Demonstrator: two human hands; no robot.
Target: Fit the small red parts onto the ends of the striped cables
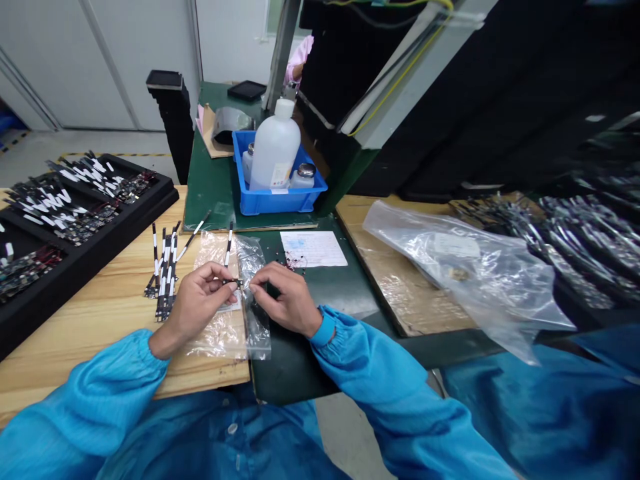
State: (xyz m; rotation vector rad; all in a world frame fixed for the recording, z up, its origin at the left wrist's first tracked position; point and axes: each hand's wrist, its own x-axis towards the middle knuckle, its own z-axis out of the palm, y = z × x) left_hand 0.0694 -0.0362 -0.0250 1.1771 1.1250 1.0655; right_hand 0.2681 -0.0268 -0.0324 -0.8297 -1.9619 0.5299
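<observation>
"Hands first: what's each one doing?"

"Both are closed in a pinch, low over the table. The left hand (pixel 193 305) grips a small dark strip (pixel 231 283) between thumb and fingers. The right hand (pixel 286 300) is pinched at the strip's far end, its fingertips (pixel 254 288) against it. I can't tell whether they also catch the clear plastic bag (pixel 254 313) beneath."

"How does the strip lie?"

"Lengthwise across, left to right, between the hands. The left hand is nearer its middle."

"What's close by?"

"A bundle of similar strips (pixel 164 280) lies on the wooden table (pixel 75 347), just beside the left hand."
</observation>
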